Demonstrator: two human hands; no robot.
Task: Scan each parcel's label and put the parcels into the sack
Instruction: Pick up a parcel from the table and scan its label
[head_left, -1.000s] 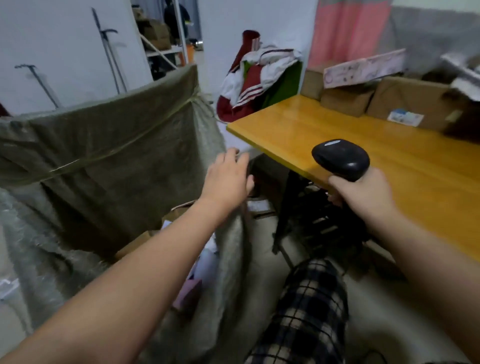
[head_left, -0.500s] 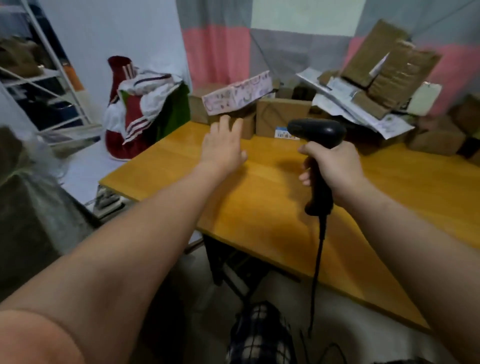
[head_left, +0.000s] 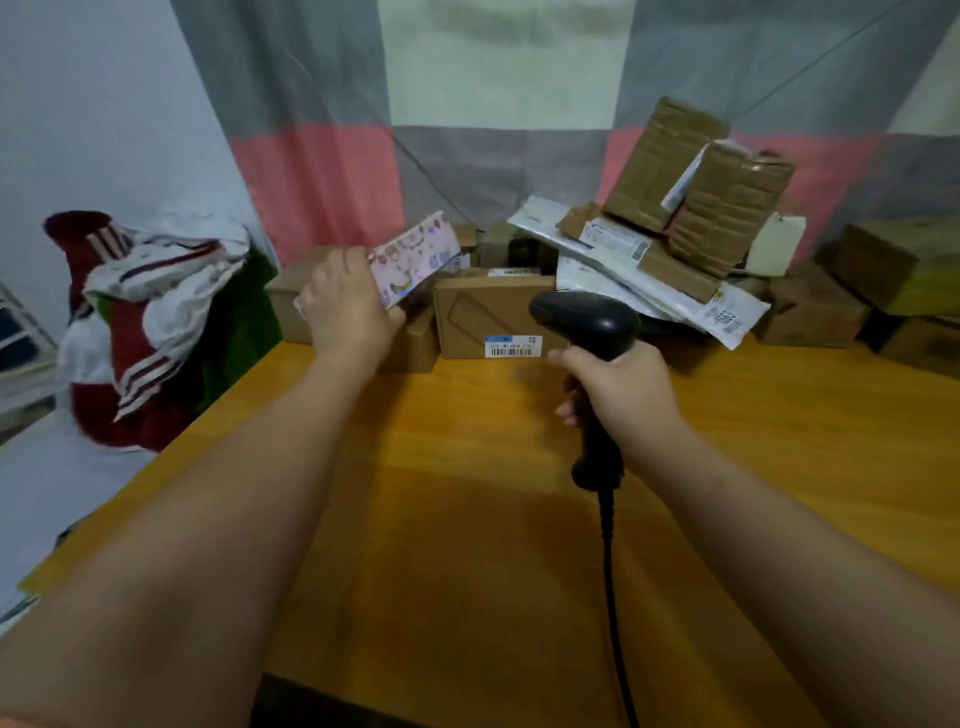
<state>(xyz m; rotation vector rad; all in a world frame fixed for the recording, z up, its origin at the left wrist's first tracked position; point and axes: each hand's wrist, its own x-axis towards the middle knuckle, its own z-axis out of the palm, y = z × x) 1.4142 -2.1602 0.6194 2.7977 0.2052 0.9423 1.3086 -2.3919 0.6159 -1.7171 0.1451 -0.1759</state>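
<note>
My left hand (head_left: 345, 306) grips the near end of a pink patterned parcel (head_left: 415, 260) that lies tilted on brown boxes at the back left of the wooden table (head_left: 467, 519). My right hand (head_left: 618, 387) holds a black corded barcode scanner (head_left: 584, 322) upright over the table, its head towards a brown box with a barcode label (head_left: 493, 317). The sack is out of view.
Several brown cardboard parcels (head_left: 696, 176) and white mailer bags (head_left: 649, 275) are piled along the back of the table against a grey and pink curtain. More boxes (head_left: 883, 270) stand at the right. A heap of red and white cloth (head_left: 145, 317) lies left of the table.
The view has swung from the sack to the table. My left hand has reached forward and taken hold of the pink parcel. The scanner hand stays raised over the table.
</note>
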